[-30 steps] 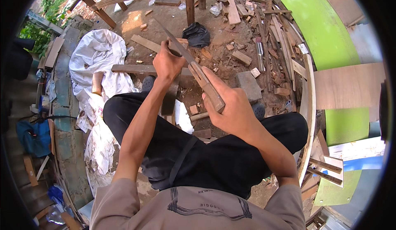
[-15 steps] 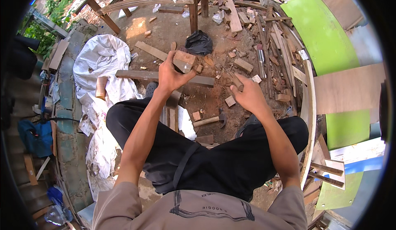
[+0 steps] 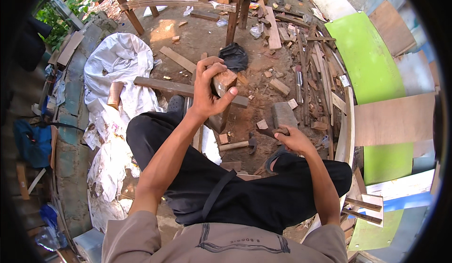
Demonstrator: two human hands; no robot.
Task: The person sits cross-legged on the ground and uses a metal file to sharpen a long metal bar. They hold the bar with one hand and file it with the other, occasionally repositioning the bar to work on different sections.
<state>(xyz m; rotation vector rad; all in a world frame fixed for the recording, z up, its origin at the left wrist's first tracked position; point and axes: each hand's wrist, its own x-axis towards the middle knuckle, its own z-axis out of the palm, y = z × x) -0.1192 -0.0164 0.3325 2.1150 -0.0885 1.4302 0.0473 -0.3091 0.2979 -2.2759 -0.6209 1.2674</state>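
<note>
My left hand (image 3: 208,86) grips a wooden block (image 3: 226,78), fingers over its far side and thumb along its near right side. The block is held tilted above a long dark beam (image 3: 162,85) on the ground. Lower and to the right, my right hand (image 3: 296,140) is closed around a short dark tool (image 3: 266,132); its exact kind is unclear. The tool points left, past a grey rectangular block (image 3: 285,115) lying just beyond the hand. Between my legs lies a hammer (image 3: 234,146) with a wooden handle.
A white cloth sack (image 3: 115,58) spreads at the left. Ahead stand a wooden frame (image 3: 230,27) and a crumpled black plastic bag (image 3: 234,57). Wood strips (image 3: 308,74) and offcuts litter the right side, beside green panels (image 3: 367,60).
My right hand has drawn back toward my right knee with the tool, uncovering the grey block. My left hand has turned the wooden block more upright and brought it slightly right and nearer.
</note>
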